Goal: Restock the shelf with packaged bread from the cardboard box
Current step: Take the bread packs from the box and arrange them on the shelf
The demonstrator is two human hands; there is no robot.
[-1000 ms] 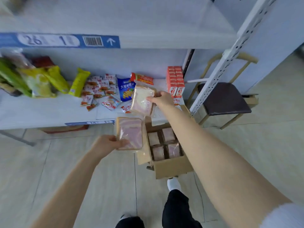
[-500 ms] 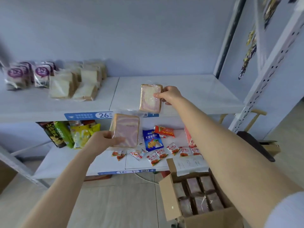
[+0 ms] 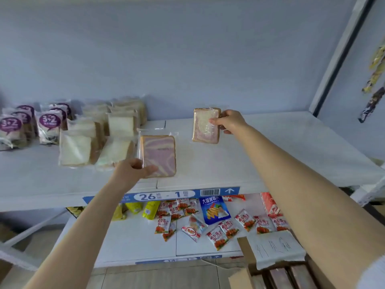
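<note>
Pink-and-cream marbled slices under clear film, one pack in each of the hands. Grips the left bread pack (image 3: 159, 155) at its lower left corner with the left hand (image 3: 133, 172), thumb across the front face, other fingers hidden behind it. Holds it over the front half of the upper shelf (image 3: 270, 147), near the middle seam, long axis upright, broad face toward the camera. Pinches the right bread pack (image 3: 206, 126) by its right edge with the right hand (image 3: 229, 122), thumb on the front, fingers curled behind. Keeps it upright as well, long axis vertical, nearer the shelf's back edge; resting on the surface or just above it, cannot tell. Against half a second ago: left pack up from below the blue label strip (image 3: 166, 195) on the front edge, right pack carried from the front edge toward the back. Both bare forearms stretched forward, the right reaching deeper. Just left of the left pack, white bread packs (image 3: 100, 140). Below the shelves at the lower right, open cardboard box (image 3: 241, 276) with more packs inside.
</note>
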